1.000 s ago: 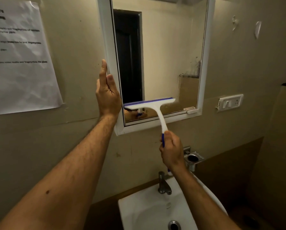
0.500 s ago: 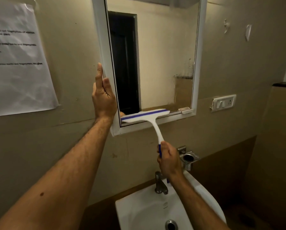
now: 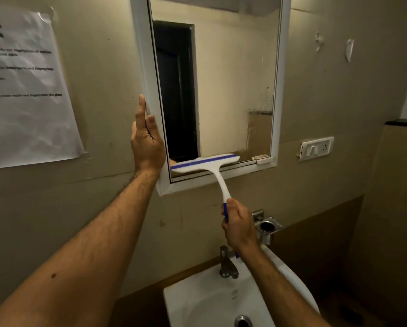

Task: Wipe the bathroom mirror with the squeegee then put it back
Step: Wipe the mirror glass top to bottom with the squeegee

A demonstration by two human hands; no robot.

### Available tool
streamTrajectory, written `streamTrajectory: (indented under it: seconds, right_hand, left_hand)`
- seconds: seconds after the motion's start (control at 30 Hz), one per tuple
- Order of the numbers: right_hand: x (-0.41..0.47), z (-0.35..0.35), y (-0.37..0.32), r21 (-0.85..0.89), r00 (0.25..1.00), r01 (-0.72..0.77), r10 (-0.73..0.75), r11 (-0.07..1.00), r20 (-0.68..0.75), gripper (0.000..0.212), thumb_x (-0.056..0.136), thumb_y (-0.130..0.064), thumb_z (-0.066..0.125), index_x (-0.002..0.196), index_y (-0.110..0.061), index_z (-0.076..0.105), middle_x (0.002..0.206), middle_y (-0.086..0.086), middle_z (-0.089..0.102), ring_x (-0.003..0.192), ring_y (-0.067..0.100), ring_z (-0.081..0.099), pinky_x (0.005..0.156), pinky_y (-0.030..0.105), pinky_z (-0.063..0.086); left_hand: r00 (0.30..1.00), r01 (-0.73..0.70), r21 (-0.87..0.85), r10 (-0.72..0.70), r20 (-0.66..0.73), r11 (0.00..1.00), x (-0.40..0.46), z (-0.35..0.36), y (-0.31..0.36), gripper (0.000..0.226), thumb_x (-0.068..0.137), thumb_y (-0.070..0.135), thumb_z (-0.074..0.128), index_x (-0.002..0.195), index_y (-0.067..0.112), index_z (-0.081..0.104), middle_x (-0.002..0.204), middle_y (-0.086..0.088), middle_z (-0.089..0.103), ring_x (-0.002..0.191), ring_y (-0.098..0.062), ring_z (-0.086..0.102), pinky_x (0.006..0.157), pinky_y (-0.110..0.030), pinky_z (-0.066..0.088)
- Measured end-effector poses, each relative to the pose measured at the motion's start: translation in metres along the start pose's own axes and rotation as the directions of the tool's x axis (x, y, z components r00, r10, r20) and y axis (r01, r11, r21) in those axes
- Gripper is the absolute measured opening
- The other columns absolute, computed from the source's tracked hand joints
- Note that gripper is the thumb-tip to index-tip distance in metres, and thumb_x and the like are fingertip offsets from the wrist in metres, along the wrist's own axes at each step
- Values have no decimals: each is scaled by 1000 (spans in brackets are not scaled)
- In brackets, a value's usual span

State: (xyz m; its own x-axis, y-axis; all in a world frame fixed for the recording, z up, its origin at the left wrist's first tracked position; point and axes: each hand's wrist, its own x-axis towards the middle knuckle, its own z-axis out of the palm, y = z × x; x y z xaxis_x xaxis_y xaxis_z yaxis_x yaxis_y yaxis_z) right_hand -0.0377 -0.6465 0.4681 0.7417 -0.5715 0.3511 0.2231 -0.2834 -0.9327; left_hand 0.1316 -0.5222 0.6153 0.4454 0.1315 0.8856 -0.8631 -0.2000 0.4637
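A white-framed mirror (image 3: 278,67) hangs on the beige wall. A white squeegee (image 3: 204,162) with a blue blade strip lies across the bottom of the glass, its head tilted up to the right. My right hand (image 3: 239,226) grips its blue and white handle below the frame. My left hand (image 3: 147,140) rests flat against the mirror's left frame edge, fingers pointing up and together, thumb hidden behind the frame.
A white sink (image 3: 197,300) with a metal tap (image 3: 226,263) sits below. A metal cup holder (image 3: 267,226) is fixed to the wall right of my right hand. A switch plate (image 3: 315,148) and a taped paper notice (image 3: 25,88) are on the wall.
The squeegee has slid down the glass from above the lower edge to the bottom of the mirror. My left hand has stayed on the frame.
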Motion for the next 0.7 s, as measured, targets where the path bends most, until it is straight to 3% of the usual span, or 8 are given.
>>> streamTrajectory:
  seconds: [0.03, 0.1, 0.3, 0.43, 0.5, 0.6, 0.7]
  right_hand:
    - [4, -2, -12, 10, 1000, 21, -21, 1000, 4, 37, 101, -41, 32, 83, -16, 53, 63, 3, 45, 51, 12, 41, 46, 27, 35]
    - [13, -4, -41, 35, 998, 66, -66, 997, 1, 34, 102, -39, 31, 85, -19, 52, 66, 3, 46, 53, 11, 42, 46, 24, 37]
    - [17, 6, -43, 47, 998, 67, -67, 997, -2, 34, 102, -40, 31, 84, -20, 51, 68, 6, 45, 55, 14, 42, 48, 26, 37]
    - [11, 9, -30, 65, 996, 83, -81, 994, -33, 34, 102, -35, 32, 80, -16, 50, 62, 4, 43, 54, 17, 41, 47, 29, 36]
    - [23, 10, -52, 62, 989, 138, -134, 988, -67, 37, 102, -38, 32, 80, -15, 52, 64, 6, 45, 55, 20, 43, 50, 32, 37]
    - [46, 13, -95, 9, 966, 234, -231, 972, -112, 40, 101, -43, 30, 80, -15, 51, 67, 8, 47, 59, 22, 46, 54, 35, 39]
    - [62, 15, -109, 5, 966, 244, -242, 970, -95, 40, 100, -46, 29, 78, -20, 49, 67, 6, 44, 58, 21, 43, 53, 33, 37]
  left_hand:
    - [1000, 6, -5, -6, 3, 1000, 0, -1, 1, 46, 106, 29, 30, 151, 25, 27, 145, 10, 38, 121, 4, 41, 91, -5, 40]
    - [1000, 8, -7, -8, 12, 1000, 0, -3, 2, 45, 106, 29, 30, 150, 25, 30, 146, -1, 42, 120, 0, 44, 87, -5, 38]
    - [1000, 6, -18, -6, 4, 1000, 13, -5, 4, 43, 103, 42, 27, 144, 29, 32, 130, -12, 52, 107, -28, 60, 77, -39, 55]
    - [1000, -1, -29, 2, 16, 1000, 31, -7, 16, 44, 103, 42, 28, 145, 32, 28, 137, -10, 50, 112, -30, 60, 80, -42, 56]
    - [1000, -16, -43, 16, 10, 999, 43, -7, 23, 43, 104, 39, 28, 146, 31, 29, 139, -9, 48, 117, -26, 57, 83, -35, 55]
    - [1000, -14, -58, 15, 6, 998, 60, -6, 30, 42, 105, 34, 29, 146, 26, 31, 143, -8, 46, 127, -16, 50, 82, -12, 41]
    - [1000, -15, -58, 15, 2, 998, 70, -3, 32, 42, 105, 33, 29, 146, 25, 33, 142, -8, 47, 127, -12, 48, 80, -4, 35]
